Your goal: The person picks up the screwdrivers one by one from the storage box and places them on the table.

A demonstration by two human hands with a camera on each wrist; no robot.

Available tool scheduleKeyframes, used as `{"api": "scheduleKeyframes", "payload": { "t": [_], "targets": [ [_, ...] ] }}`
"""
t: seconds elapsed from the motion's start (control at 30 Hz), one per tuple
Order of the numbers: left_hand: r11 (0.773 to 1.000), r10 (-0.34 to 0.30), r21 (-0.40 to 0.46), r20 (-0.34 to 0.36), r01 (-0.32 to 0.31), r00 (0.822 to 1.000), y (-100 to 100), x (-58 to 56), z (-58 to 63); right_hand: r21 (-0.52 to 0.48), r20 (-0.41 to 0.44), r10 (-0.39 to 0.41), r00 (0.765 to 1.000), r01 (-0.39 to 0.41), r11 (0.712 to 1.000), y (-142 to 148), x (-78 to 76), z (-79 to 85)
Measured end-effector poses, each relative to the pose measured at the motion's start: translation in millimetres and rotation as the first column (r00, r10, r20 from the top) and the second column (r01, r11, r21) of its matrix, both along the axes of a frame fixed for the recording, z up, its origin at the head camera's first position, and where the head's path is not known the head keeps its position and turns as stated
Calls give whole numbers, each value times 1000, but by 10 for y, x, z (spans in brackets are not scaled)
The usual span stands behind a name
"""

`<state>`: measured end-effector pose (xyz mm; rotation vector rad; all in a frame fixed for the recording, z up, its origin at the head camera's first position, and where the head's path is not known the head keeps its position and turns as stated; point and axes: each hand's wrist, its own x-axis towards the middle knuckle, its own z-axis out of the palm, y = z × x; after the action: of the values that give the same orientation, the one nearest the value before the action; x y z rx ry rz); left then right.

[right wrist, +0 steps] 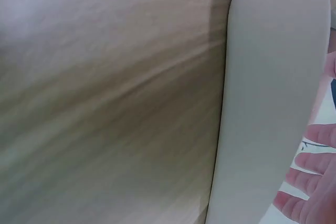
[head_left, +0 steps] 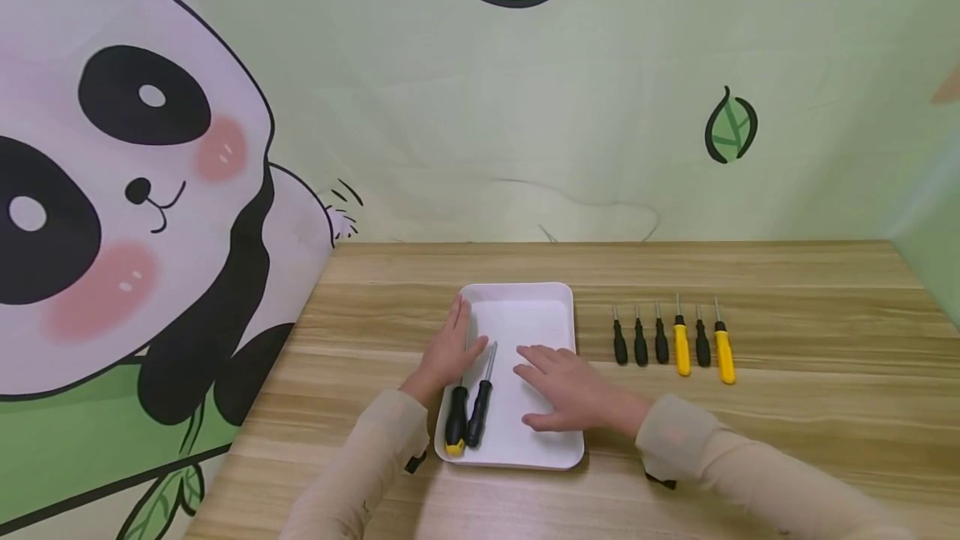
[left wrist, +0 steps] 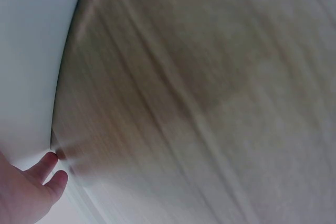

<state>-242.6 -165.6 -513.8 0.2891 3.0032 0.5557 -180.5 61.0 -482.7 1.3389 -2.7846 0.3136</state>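
A white rectangular tray (head_left: 525,315) lies on the wooden table. Along its left side are two screwdrivers, one with a black handle and yellow end (head_left: 456,419), the other with a slimmer black handle (head_left: 479,415). My left hand (head_left: 448,352) rests at the tray's left rim, fingers extended along it, partly covering one shaft. Over the tray's right half is my right hand (head_left: 566,390), fingers spread and holding nothing. The left wrist view catches the left fingertips (left wrist: 44,163) by the tray wall (left wrist: 31,66). In the right wrist view, right-hand fingers (right wrist: 302,179) show beyond the tray's side (right wrist: 275,87).
Right of the tray, several screwdrivers stand in a row on the table (head_left: 825,315), shafts pointing away from me. Most have black handles (head_left: 620,344); two are yellow (head_left: 682,348). A pale green wall (head_left: 420,123) with a panda picture rises behind the table.
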Motion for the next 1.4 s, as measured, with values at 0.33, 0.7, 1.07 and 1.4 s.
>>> {"api": "scheduleKeyframes", "payload": {
  "t": [0.33, 0.7, 1.07, 1.4],
  "targets": [
    [1000, -2, 2, 15, 2, 1000, -2, -3, 12, 17, 21, 9, 1000, -9, 1000, -159, 7, -137],
    [1000, -9, -6, -12, 8, 1000, -2, -11, 5, 32, 56, -21, 998, 20, 999, -327, 63, -166],
    [1000, -4, -8, -30, 4, 1000, 5, 8, 9, 6, 17, -17, 1000, 17, 1000, -447, 128, -206],
    [1000, 2, 5, -7, -2, 1000, 8, 13, 17, 24, -34, 2, 999, -1, 1000, -554, 142, -213]
  ]
}}
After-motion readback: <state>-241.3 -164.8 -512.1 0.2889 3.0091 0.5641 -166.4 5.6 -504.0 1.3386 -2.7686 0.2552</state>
